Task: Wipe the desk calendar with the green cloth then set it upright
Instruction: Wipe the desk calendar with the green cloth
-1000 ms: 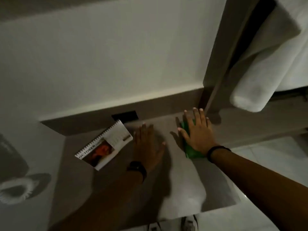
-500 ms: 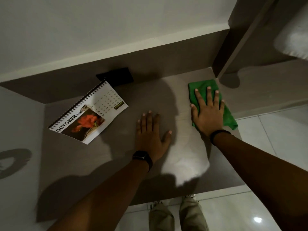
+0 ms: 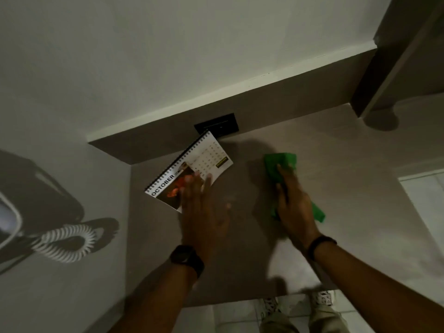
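A spiral-bound desk calendar (image 3: 189,169) showing OCTOBER and a red picture lies flat and askew at the back left of the grey desk (image 3: 240,260). My left hand (image 3: 204,212) is open and motion-blurred, its fingertips over the calendar's near right edge. The green cloth (image 3: 281,162) lies on the desk to the right. My right hand (image 3: 295,210) lies over it, fingers curling onto the fabric; how firmly it grips is unclear.
A black wall socket (image 3: 216,126) sits on the back panel just behind the calendar. On the left wall a dark device with a coiled white cord (image 3: 64,239) hangs. A brown panel (image 3: 384,68) rises at the right; tiled floor and my shoes (image 3: 322,299) show below.
My left hand slid left from the desk's middle to the calendar. My right hand, with the cloth under it, shifted and began bunching it. The camera view swung right and down.
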`<action>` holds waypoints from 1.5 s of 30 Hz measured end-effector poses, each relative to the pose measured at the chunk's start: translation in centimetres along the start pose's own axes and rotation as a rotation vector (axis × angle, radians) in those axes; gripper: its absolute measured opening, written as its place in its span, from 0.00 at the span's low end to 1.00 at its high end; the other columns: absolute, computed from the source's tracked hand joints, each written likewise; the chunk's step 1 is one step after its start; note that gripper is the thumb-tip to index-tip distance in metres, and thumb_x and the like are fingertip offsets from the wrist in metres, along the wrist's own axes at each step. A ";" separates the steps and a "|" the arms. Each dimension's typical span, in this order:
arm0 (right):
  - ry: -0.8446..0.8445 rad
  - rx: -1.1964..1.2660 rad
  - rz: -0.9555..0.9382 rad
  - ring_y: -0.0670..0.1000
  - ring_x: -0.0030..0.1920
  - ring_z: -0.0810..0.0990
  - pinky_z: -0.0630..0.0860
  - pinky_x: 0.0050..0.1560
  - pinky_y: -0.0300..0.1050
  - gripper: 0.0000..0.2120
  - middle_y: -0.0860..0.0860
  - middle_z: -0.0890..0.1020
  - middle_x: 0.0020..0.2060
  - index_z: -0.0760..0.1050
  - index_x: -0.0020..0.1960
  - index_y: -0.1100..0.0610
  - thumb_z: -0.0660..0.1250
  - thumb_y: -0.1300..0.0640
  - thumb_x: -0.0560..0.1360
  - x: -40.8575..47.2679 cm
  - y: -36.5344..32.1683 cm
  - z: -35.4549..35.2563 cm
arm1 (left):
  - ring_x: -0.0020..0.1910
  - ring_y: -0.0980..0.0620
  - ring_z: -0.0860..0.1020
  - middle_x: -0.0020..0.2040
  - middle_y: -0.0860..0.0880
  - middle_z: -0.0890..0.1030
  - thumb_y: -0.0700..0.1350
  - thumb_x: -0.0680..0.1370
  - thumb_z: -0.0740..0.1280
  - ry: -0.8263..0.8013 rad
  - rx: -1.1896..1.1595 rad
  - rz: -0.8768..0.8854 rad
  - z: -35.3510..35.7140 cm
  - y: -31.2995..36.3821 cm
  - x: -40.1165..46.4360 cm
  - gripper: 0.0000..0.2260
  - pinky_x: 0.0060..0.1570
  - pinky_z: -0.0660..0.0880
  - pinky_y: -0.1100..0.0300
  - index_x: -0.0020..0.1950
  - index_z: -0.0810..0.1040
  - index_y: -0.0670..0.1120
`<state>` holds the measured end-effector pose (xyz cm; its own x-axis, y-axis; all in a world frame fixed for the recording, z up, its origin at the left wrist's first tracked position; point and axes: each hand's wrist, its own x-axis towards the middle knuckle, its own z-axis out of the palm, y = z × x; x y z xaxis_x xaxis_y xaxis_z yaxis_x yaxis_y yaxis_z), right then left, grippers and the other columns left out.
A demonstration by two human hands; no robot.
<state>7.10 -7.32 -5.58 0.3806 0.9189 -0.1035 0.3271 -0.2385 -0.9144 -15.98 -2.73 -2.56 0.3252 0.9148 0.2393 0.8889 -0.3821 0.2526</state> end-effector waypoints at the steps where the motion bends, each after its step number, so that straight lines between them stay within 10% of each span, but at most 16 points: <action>1: -0.021 0.045 -0.016 0.54 0.83 0.59 0.59 0.82 0.59 0.26 0.51 0.61 0.84 0.61 0.82 0.45 0.59 0.58 0.86 -0.6 -0.9 1.9 | 0.85 0.37 0.52 0.86 0.40 0.56 0.56 0.79 0.68 0.054 0.000 -0.028 -1.6 -1.6 0.5 0.40 0.79 0.58 0.31 0.86 0.55 0.46; 8: -0.080 0.133 -0.219 0.52 0.85 0.47 0.61 0.81 0.59 0.31 0.48 0.50 0.86 0.51 0.85 0.47 0.59 0.58 0.86 -1.0 -6.3 13.9 | 0.85 0.39 0.48 0.86 0.39 0.52 0.63 0.81 0.67 -0.178 0.348 0.004 -6.6 -8.7 4.1 0.44 0.82 0.50 0.38 0.87 0.48 0.44; 18: -0.071 0.000 -0.280 0.62 0.84 0.40 0.62 0.79 0.68 0.39 0.50 0.37 0.83 0.48 0.83 0.40 0.65 0.60 0.81 -0.6 -7.6 22.1 | 0.80 0.37 0.65 0.81 0.37 0.67 0.51 0.82 0.69 -0.185 0.246 0.037 -6.7 -8.3 3.8 0.35 0.79 0.62 0.39 0.84 0.59 0.39; 25: 0.069 0.103 -0.056 0.63 0.84 0.39 0.69 0.75 0.68 0.40 0.50 0.35 0.82 0.47 0.84 0.42 0.63 0.65 0.82 0.7 -8.8 23.1 | 0.73 0.37 0.73 0.76 0.36 0.72 0.51 0.81 0.71 -0.201 0.274 0.028 -6.6 -8.6 4.1 0.35 0.72 0.64 0.51 0.83 0.62 0.38; 30: 0.003 0.070 -0.187 0.61 0.84 0.39 0.55 0.80 0.62 0.41 0.50 0.37 0.84 0.45 0.83 0.40 0.65 0.60 0.81 -2.9 -8.9 24.6 | 0.77 0.35 0.69 0.79 0.35 0.69 0.48 0.81 0.72 -0.181 0.323 0.089 -6.4 -8.8 3.9 0.36 0.76 0.66 0.40 0.83 0.60 0.38; 45: 0.036 0.107 -0.087 0.62 0.84 0.39 0.69 0.75 0.69 0.45 0.51 0.35 0.84 0.39 0.82 0.37 0.64 0.63 0.82 -1.2 -6.7 24.2 | 0.78 0.36 0.66 0.79 0.35 0.69 0.49 0.81 0.70 -0.117 0.308 0.071 -5.6 -9.2 3.7 0.34 0.76 0.58 0.46 0.82 0.60 0.39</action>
<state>-16.46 0.81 -8.82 0.3866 0.9222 -0.0094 0.2665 -0.1214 -0.9562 -24.70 3.45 1.23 0.4092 0.9028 0.1326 0.9124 -0.4048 -0.0601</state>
